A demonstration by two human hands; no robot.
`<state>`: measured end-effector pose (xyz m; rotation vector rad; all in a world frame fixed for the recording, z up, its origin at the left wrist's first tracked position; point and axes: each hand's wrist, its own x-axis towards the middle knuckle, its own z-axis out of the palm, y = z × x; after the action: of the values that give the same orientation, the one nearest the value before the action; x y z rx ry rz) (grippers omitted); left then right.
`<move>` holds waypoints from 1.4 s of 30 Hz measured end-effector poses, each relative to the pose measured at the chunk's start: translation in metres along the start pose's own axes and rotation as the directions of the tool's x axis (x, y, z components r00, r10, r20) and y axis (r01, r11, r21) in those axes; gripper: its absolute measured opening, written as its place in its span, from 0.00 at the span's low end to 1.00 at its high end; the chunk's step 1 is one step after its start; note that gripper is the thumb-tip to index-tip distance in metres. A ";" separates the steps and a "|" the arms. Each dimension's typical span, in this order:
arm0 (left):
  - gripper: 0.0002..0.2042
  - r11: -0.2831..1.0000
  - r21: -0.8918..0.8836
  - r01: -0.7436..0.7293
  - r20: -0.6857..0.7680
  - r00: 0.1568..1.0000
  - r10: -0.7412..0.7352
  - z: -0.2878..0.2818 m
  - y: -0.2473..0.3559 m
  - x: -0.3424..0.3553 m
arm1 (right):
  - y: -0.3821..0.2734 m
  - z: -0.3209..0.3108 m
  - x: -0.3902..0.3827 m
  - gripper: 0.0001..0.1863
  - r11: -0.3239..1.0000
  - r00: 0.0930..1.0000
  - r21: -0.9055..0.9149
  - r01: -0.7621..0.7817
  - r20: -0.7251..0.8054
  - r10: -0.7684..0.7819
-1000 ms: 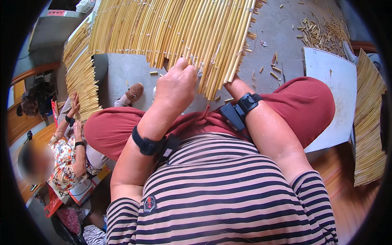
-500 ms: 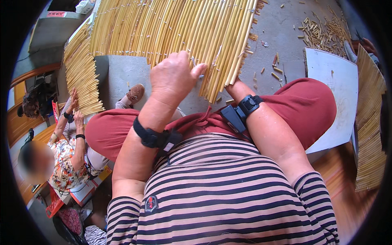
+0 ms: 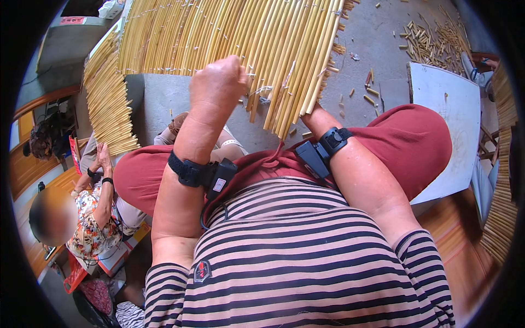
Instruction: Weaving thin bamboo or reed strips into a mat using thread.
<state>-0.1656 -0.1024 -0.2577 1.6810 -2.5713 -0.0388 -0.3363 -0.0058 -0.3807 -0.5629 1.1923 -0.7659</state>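
Observation:
Above my lap lies a large mat of straw-coloured sticks, bound with rows of white ties. My left hand is closed at the mat's lower part, left of a loose white knot; its fingertips face away from me, so what they hold is unclear. My right hand is at the mat's lower right end, beside the outermost sticks, with its fingers hidden beneath them. Both wrists wear black straps with small boxes.
A co-worker sits at the left, hands on another stick mat. A white board lies by my right knee, a further mat beyond. Short offcuts are scattered at the upper right.
My left hand has moved up and leftward from the knot, its thumb no longer sticking out. The co-worker's hands have shifted. The mat at the far right sits farther outward.

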 end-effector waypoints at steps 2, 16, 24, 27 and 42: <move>0.07 0.985 0.173 0.027 -0.026 0.999 -0.023 -0.006 -0.017 0.001 | -0.001 0.000 -0.001 0.31 1.000 1.000 0.007 0.010 -0.002 -0.010; 0.18 0.216 -0.573 0.791 0.818 0.568 0.088 0.013 -0.025 -0.072 | 0.000 0.002 0.000 0.28 0.999 0.999 0.029 0.045 0.000 -0.045; 0.21 -0.680 -0.496 0.540 0.661 0.743 0.107 0.045 0.032 -0.053 | 0.003 0.000 -0.001 0.26 0.997 0.998 0.047 0.058 -0.043 -0.056; 0.21 -0.674 -0.490 0.553 0.678 0.728 0.104 0.047 0.031 -0.052 | 0.003 0.000 0.000 0.26 0.997 0.997 0.051 0.061 -0.056 -0.058; 0.17 -0.756 -0.542 0.366 0.572 0.820 -0.014 0.052 0.047 -0.048 | -0.002 0.001 0.012 0.23 0.994 0.990 0.048 0.094 -0.113 -0.088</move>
<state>-0.1936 -0.0406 -0.3084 0.9742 -0.2949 -2.0486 -0.3340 -0.0163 -0.3860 -0.5389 1.2512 -0.9137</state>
